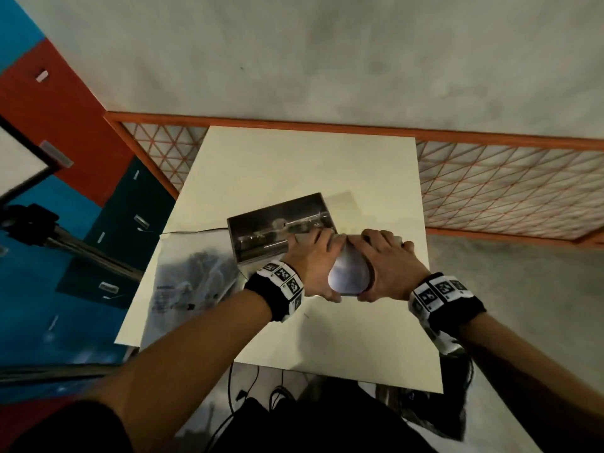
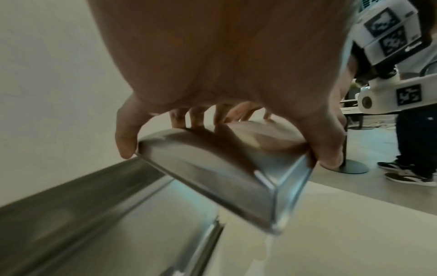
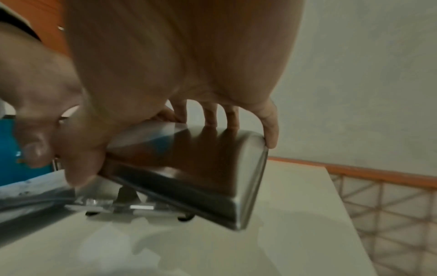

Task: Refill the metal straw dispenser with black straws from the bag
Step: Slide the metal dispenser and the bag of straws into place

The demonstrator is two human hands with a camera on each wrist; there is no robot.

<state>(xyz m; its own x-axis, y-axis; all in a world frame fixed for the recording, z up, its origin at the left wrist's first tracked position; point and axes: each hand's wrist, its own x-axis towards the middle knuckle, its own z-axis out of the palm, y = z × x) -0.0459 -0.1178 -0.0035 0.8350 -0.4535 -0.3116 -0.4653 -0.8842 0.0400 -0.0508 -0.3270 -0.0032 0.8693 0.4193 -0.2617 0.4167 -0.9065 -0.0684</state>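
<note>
The metal straw dispenser (image 1: 277, 227) lies open on the cream table (image 1: 294, 165), its dark inside facing up. Its curved shiny lid (image 1: 349, 276) is off the body, tilted just right of it. My left hand (image 1: 313, 256) grips the lid's left side and my right hand (image 1: 389, 266) grips its right side. In the left wrist view my left hand (image 2: 212, 115) curls over the lid (image 2: 224, 168), with the dispenser body (image 2: 106, 224) below left. In the right wrist view my right hand (image 3: 189, 112) clasps the lid (image 3: 189, 168). The clear bag of straws (image 1: 192, 273) lies left of the dispenser.
An orange-framed lattice panel (image 1: 506, 191) lies on the floor beyond and right of the table. A tripod (image 1: 49, 233) stands to the left. Cables (image 1: 255, 387) hang under the table's near edge. A person's legs and shoes (image 2: 413, 149) stand nearby.
</note>
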